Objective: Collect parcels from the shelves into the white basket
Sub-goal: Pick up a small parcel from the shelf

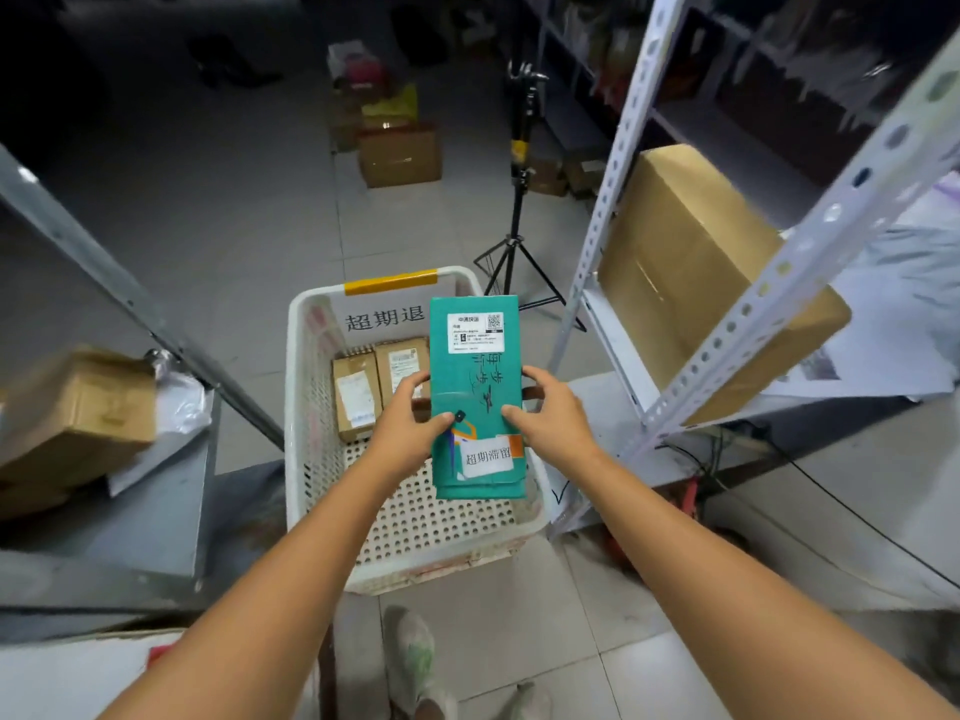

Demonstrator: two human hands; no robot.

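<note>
Two bare forearms (291, 553) reach out from below, the left hand (410, 413) and right hand (545, 413) each gripping a long side of a flat teal cardboard parcel (472, 376), held level over the white perforated plastic basket (298, 381) (probably to lay it beside the two small brown cardboard boxes (356, 397) inside). Its white shipping label (475, 332) reads 中通快递, a lower sticker (485, 456) 超期滞留; the basket's sign (384, 319) shows 超期退

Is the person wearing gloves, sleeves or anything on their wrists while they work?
No. The left forearm and right forearm are bare as far up as the frame shows, no sleeves in view. The left hand and right hand are ungloved, and no watch, bracelet or ring shows on either. Pale, scuffed shoes show below.
</note>
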